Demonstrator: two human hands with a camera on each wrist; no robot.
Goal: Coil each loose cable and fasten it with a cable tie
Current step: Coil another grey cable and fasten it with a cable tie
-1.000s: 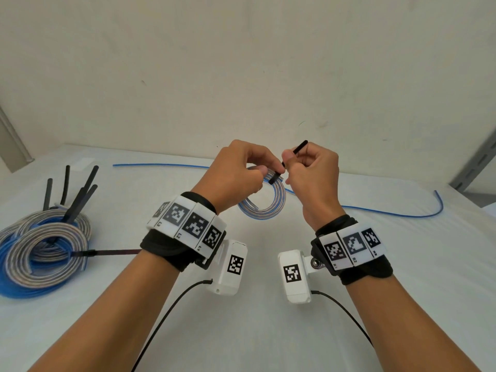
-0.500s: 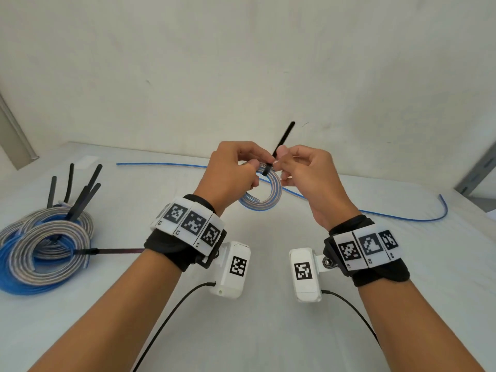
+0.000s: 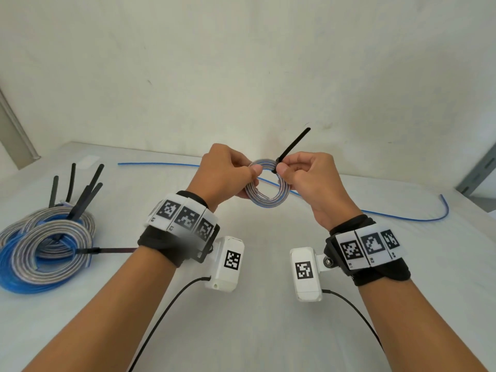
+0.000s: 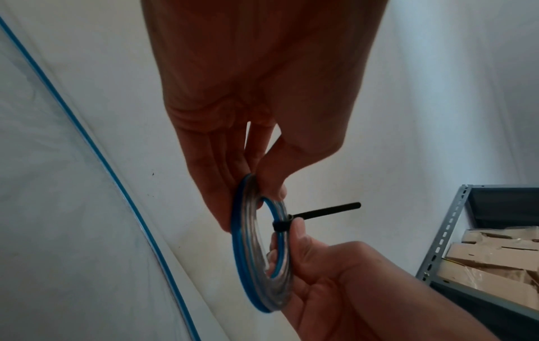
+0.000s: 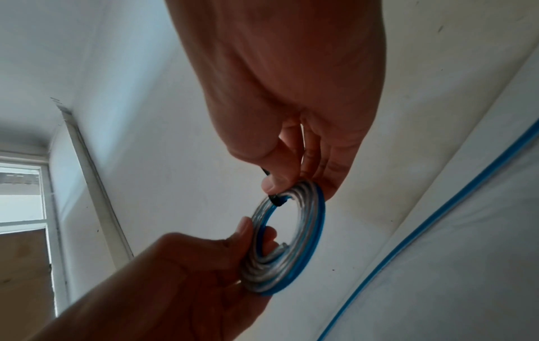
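My left hand (image 3: 228, 173) grips the coil (image 3: 268, 196); my right hand (image 3: 308, 175) pinches the cable tie (image 3: 292, 146), which I judge needs cinching next.

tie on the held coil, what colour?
Black cable tie, clearest in the left wrist view.

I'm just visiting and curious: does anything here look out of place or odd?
Nothing looks damaged. One blue cable lies uncoiled across the table, and the black tie on the coil in hand has a long untrimmed tail.
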